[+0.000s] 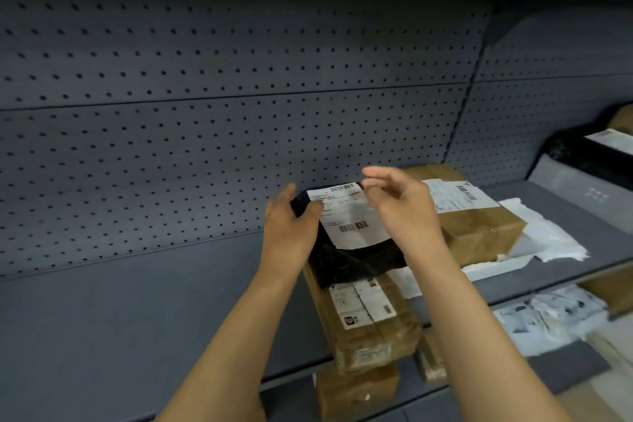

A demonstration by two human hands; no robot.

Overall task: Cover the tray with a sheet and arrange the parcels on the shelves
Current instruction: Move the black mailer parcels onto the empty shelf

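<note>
A black plastic parcel (356,257) with a white barcode label lies on top of a long brown cardboard parcel (370,325) on the grey shelf (137,312). My left hand (291,226) grips the black parcel's far left corner. My right hand (400,205) hovers over its label with fingers apart, holding nothing. To the right a bigger brown box (479,229) with a label rests on a white tray (496,265), with a crumpled white sheet (548,236) under and beside it.
A perforated grey back panel (205,113) closes the shelf behind. Further parcels, black and brown, sit at the far right (603,144). On the lower shelf lie white mailer bags (548,315) and brown boxes (356,390).
</note>
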